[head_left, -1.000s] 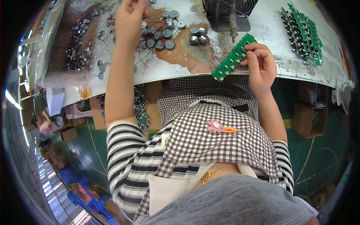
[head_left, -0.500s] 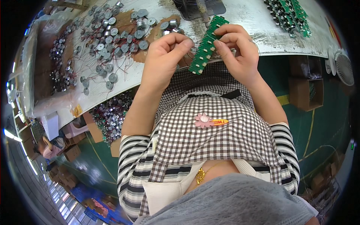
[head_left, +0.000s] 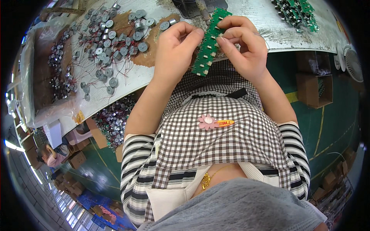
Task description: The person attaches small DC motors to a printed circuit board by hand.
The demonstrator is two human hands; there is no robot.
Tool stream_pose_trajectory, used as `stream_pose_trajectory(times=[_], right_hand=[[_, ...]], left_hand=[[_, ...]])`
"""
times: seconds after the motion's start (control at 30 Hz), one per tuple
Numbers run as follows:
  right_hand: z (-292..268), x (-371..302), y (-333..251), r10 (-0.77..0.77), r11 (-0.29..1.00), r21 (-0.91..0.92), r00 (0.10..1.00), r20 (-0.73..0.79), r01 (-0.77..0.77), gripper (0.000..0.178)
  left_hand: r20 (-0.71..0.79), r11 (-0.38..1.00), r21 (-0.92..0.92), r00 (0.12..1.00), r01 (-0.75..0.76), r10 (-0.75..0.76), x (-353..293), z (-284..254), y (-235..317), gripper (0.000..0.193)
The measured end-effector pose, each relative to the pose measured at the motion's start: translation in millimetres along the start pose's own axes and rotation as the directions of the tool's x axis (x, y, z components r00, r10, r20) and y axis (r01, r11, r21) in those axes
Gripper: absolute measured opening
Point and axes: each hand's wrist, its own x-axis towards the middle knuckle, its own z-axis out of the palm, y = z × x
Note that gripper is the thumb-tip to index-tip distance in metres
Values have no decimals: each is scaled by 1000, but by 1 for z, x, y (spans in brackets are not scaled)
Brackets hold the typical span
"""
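Observation:
A long strip of green circuit board (head_left: 208,48) with small white connectors along it is held slantwise over the table's near edge. My right hand (head_left: 246,48) grips its right edge between thumb and fingers. At the strip's left edge my left hand (head_left: 173,52) is closed, thumb pressed against the curled forefinger. Whatever those fingertips pinch is hidden; they are close to the board or touching it. Beyond my left hand lie many small round silver motors (head_left: 102,50) with thin red wires, spread over the tabletop and a piece of brown cardboard (head_left: 150,56).
A dark metal stand (head_left: 189,9) is at the table's far middle. More green boards (head_left: 296,15) are stacked at the far right. Plastic sheeting (head_left: 29,88) lines a bin of motors at left. Below are a filled carton (head_left: 115,119), a cardboard box (head_left: 314,92) and a seated person (head_left: 56,156).
My left hand has moved right, its fingertips now at the board's edge, where a gap showed before. The right hand still grips the strip. The whole view has shifted slightly.

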Motion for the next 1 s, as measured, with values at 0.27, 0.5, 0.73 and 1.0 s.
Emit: stream_pose_trajectory(times=[0.27,0.5,0.73,1.0], right_hand=[[3,10,-3,-12,999,41,999,-45,14,7],[1,6,-4,18,998,52,1000,-25,-17,6],[4,3,-1,20,998,66,998,-51,-16,7],[2,3,0,37,997,71,999,-35,-35,6]], left_hand=[[-22,999,-42,999,-31,30,7,4,-2,18],[-33,997,-26,996,-78,77,2,7,-2,16],[-6,994,52,995,-97,98,3,6,0,16],[-43,997,19,996,-77,78,4,8,-2,16]])
